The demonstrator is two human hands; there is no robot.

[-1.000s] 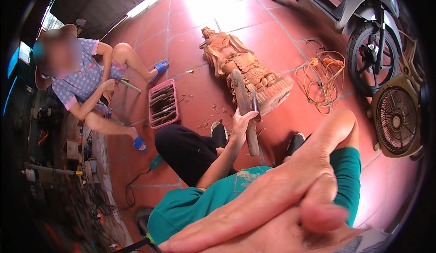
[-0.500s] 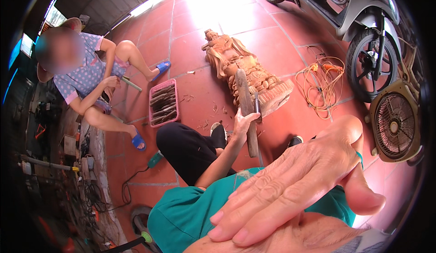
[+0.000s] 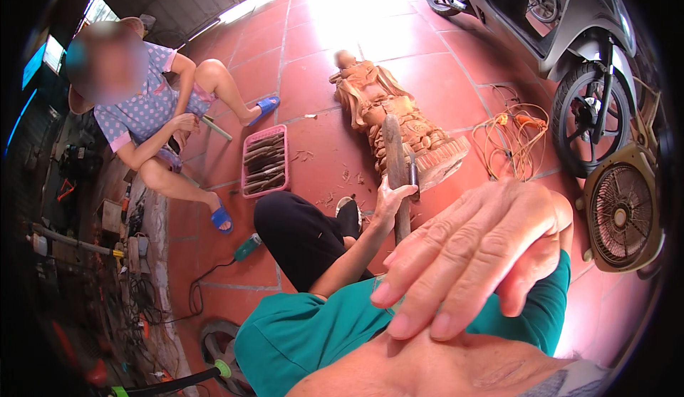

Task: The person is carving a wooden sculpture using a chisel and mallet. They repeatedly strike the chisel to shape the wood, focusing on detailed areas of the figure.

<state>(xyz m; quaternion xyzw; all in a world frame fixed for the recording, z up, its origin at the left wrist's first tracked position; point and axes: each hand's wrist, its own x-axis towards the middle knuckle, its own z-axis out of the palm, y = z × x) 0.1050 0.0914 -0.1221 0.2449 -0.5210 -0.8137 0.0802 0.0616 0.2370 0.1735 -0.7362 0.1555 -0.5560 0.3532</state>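
Note:
My left hand is closed around a wooden bar-shaped mallet and a carving tool with a dark handle; both point away from me. Just beyond lies a carved wooden statue of a robed figure, on its back with its base toward the right. My right hand, large and close to the camera, is raised in front of my upper chest. Its fingers are stretched out, slightly bent, with their tips near or on the skin below my neck. Nothing shows in it.
Left of the statue, a pink basket holds several carving tools. A person in a hat sits beyond it. A green power tool with a cord lies nearer. To the right are an orange cable, a fan and a motorbike.
My right hand has lifted and curled a little, its fingers shifting right and its thumb tucking underneath. The view has shifted slightly; my left hand keeps its hold.

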